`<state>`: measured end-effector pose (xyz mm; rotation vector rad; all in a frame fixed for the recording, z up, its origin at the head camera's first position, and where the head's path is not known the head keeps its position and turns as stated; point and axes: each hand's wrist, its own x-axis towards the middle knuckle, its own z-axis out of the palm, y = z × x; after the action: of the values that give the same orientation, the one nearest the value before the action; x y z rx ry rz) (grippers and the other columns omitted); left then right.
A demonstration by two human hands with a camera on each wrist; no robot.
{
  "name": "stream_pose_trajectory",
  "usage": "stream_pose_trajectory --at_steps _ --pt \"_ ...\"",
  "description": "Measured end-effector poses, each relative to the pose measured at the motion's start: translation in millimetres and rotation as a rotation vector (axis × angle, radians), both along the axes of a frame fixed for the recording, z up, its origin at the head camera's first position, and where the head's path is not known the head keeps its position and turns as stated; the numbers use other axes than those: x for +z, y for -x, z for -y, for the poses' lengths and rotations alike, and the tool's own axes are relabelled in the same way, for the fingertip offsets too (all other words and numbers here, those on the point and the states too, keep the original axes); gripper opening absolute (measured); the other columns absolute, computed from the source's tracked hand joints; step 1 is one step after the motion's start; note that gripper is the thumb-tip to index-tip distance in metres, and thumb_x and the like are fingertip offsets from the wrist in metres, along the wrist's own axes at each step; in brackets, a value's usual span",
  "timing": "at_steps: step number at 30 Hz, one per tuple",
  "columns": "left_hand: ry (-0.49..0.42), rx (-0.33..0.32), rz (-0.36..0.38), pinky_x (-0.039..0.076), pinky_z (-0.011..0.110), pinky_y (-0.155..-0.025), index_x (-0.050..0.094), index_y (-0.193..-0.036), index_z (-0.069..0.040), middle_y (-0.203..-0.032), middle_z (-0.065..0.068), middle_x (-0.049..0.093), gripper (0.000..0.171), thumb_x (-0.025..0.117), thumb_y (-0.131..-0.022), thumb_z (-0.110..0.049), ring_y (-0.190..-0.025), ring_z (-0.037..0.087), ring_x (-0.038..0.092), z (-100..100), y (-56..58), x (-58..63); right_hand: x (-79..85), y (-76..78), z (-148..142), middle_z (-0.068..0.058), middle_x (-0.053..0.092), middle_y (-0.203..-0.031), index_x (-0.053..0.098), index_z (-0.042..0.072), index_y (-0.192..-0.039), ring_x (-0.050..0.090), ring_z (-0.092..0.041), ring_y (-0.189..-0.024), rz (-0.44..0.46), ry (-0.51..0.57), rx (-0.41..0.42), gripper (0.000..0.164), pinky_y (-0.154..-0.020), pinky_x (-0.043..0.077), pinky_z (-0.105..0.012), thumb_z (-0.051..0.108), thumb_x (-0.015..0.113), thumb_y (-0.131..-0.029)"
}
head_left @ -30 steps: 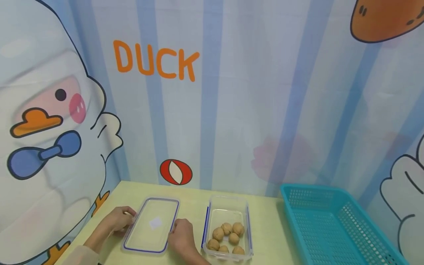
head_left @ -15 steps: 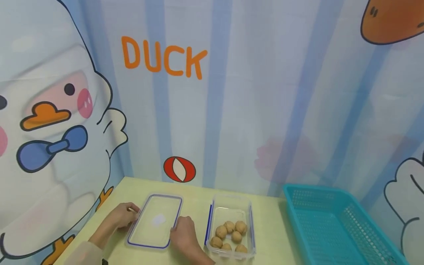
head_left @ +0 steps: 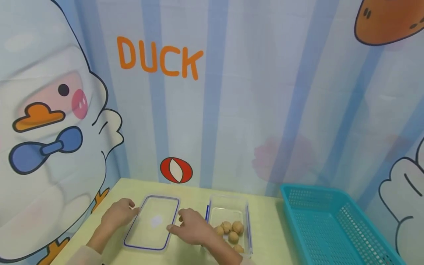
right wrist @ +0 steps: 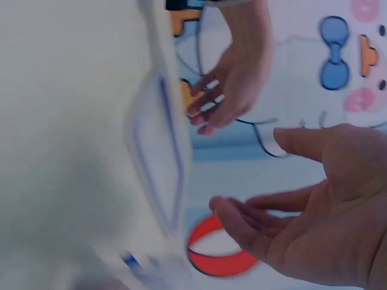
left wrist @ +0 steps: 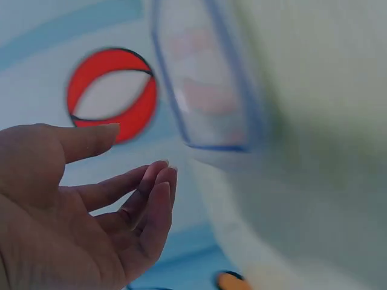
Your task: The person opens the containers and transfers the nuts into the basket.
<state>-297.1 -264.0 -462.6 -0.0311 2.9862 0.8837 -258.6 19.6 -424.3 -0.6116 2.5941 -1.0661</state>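
Note:
A clear rectangular lid [head_left: 150, 235] with a blue seal lies flat on the table, a whitish patch showing at its middle. My left hand [head_left: 119, 213] hovers by the lid's left edge, fingers loosely bent and holding nothing; the left wrist view shows a gap between thumb and fingers. On the other side, my right hand [head_left: 193, 226] is raised at the lid's right edge, its thumb and fingers spread apart with nothing between them. Right of it stands a clear plastic food container [head_left: 228, 200] with several walnuts [head_left: 237, 227] inside. My right hand and forearm cover its near-left part.
A turquoise perforated plastic basket [head_left: 326, 232] stands at the right of the pale yellow table [head_left: 269, 221]. Behind the table hangs a striped cloth backdrop [head_left: 245, 92] with printed ducks and lettering. The container stands between lid and basket.
Both hands have come off the lid's side edges. The right hand has opened and moved up and right, now overlapping the container. The lid lies in about the same place.

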Motion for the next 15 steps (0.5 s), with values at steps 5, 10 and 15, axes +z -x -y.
stream_pose_trajectory --at_steps 5,10,15 --pt "0.000 -0.049 -0.129 0.058 0.046 -0.072 0.067 -0.129 0.007 -0.105 0.013 0.075 0.047 0.068 -0.104 -0.033 -0.089 0.027 0.071 -47 -9.9 31.4 29.0 2.6 -50 -0.010 0.071 -0.119 0.065 0.000 -0.135 0.069 -0.024 -0.106 -0.109 0.039 0.051 0.045 -0.089 0.059 -0.041 0.030 0.073 -0.103" --pt "-0.120 -0.109 -0.199 0.059 0.049 -0.085 0.065 -0.136 0.003 -0.111 0.008 0.073 0.050 0.065 -0.107 -0.038 -0.103 0.028 0.070 -93 -19.0 51.0 31.4 12.2 -91 -0.006 0.072 -0.111 0.071 0.002 -0.122 0.068 -0.019 -0.100 -0.220 0.073 0.081 0.031 -0.086 0.058 -0.037 0.025 0.075 -0.101" --pt "-0.205 -0.147 -0.242 0.059 0.050 -0.090 0.063 -0.140 -0.001 -0.119 0.011 0.069 0.049 0.065 -0.107 -0.038 -0.109 0.030 0.069 -133 -14.5 47.9 16.9 24.1 -116 -0.008 0.071 -0.110 0.072 0.000 -0.119 0.069 -0.024 -0.098 -0.275 0.097 0.104 0.026 -0.089 0.060 -0.043 0.015 0.078 -0.098"
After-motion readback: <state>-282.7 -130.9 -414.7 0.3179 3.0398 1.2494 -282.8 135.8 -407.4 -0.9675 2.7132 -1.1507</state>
